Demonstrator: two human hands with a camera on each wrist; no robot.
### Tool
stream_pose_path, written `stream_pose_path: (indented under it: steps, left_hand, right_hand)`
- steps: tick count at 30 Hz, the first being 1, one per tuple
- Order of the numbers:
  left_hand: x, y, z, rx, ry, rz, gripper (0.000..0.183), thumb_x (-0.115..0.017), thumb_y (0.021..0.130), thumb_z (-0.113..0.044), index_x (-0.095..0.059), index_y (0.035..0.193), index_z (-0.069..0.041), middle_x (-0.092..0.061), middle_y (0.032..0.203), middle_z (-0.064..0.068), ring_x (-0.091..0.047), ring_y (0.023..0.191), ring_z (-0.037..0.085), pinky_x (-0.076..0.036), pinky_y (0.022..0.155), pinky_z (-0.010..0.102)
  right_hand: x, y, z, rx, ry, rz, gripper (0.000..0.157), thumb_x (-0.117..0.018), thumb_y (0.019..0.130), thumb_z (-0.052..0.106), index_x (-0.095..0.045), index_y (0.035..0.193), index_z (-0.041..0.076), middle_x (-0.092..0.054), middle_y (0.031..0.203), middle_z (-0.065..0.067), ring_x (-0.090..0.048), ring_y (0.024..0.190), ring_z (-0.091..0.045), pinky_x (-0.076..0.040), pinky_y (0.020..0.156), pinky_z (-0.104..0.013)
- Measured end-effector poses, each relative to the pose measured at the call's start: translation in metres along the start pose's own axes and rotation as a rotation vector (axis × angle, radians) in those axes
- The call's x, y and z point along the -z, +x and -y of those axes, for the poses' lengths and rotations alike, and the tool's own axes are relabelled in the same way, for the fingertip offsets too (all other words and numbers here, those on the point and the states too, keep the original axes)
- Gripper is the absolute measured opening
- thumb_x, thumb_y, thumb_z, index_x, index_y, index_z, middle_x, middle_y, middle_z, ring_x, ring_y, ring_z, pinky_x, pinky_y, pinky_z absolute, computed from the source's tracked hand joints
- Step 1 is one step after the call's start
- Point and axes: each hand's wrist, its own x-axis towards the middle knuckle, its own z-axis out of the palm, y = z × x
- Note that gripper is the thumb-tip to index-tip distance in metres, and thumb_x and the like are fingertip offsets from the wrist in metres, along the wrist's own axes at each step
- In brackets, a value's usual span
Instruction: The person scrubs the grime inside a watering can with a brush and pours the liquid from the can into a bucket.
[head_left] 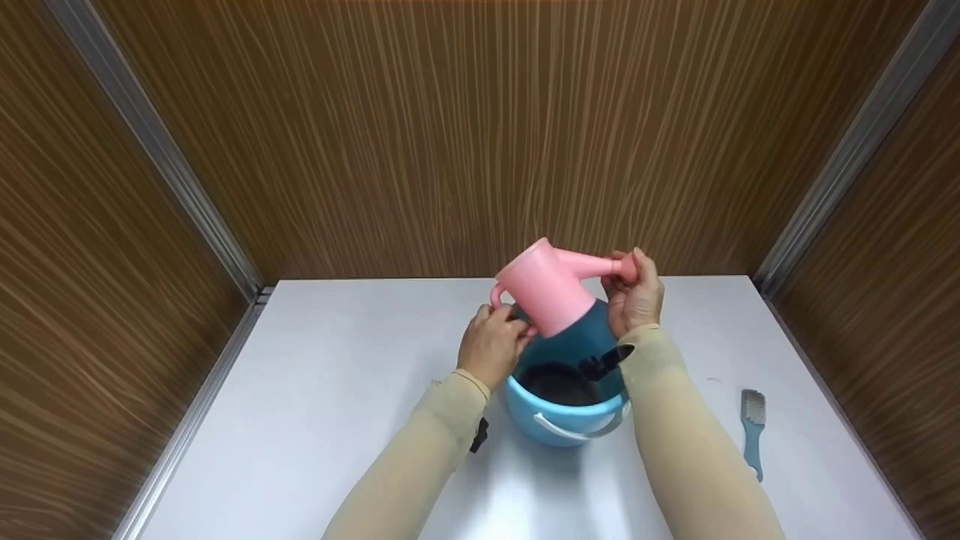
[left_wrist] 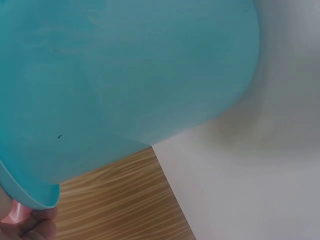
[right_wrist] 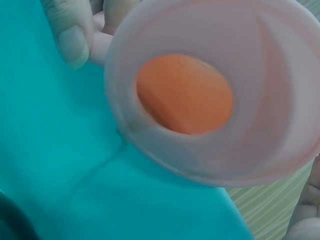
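Note:
Above a light blue bucket point(head_left: 566, 422), both hands hold a pink watering can point(head_left: 546, 289). It is tilted with its open end turned down toward the bucket; in the right wrist view that end shows an oval opening with an orange inside. My left hand point(head_left: 491, 345) grips the can's handle beside the bucket's left rim. At the far side, my right hand point(head_left: 636, 300) pinches the end of the spout. The left wrist view is mostly filled by the bucket's outer wall point(left_wrist: 150, 75), with some left fingers point(left_wrist: 42, 227) at its rim.
A dark round patch point(head_left: 559, 384) shows at the bottom of the bucket. Its white carry handle point(head_left: 574, 433) hangs at the front. A blue-grey brush point(head_left: 753, 431) lies on the white table point(head_left: 337, 390) to the right. Wood-grain panels point(head_left: 480, 135) stand behind and at both sides.

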Motion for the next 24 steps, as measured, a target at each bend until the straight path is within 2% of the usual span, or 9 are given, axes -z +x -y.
stream_pose_path:
  steps: [16,24]
  left_hand:
    - [-0.0047,-0.0004,0.0002,-0.003,0.013,0.022,0.029,-0.06,0.084,-0.043,-0.073,0.094,-0.019,-0.059,0.093,-0.002,-0.047,0.08,0.018,-0.043,0.074,0.028]
    - [-0.0049,0.0006,0.0001,0.0,0.021,0.021,0.028,-0.061,0.084,-0.042,-0.073,0.093,-0.018,-0.058,0.091,-0.001,-0.046,0.078,0.018,-0.043,0.073,0.029]
  right_hand:
    - [0.0049,0.0033,-0.003,-0.006,-0.001,-0.014,0.033,-0.064,0.084,0.031,-0.066,0.088,-0.001,-0.064,0.076,-0.008,-0.057,0.067,-0.017,-0.048,0.066,-0.027]
    - [0.0028,0.0041,-0.003,-0.009,0.01,0.005,0.042,-0.068,0.081,0.033,-0.061,0.096,-0.005,-0.061,0.074,-0.007,-0.056,0.066,-0.017,-0.048,0.066,-0.028]
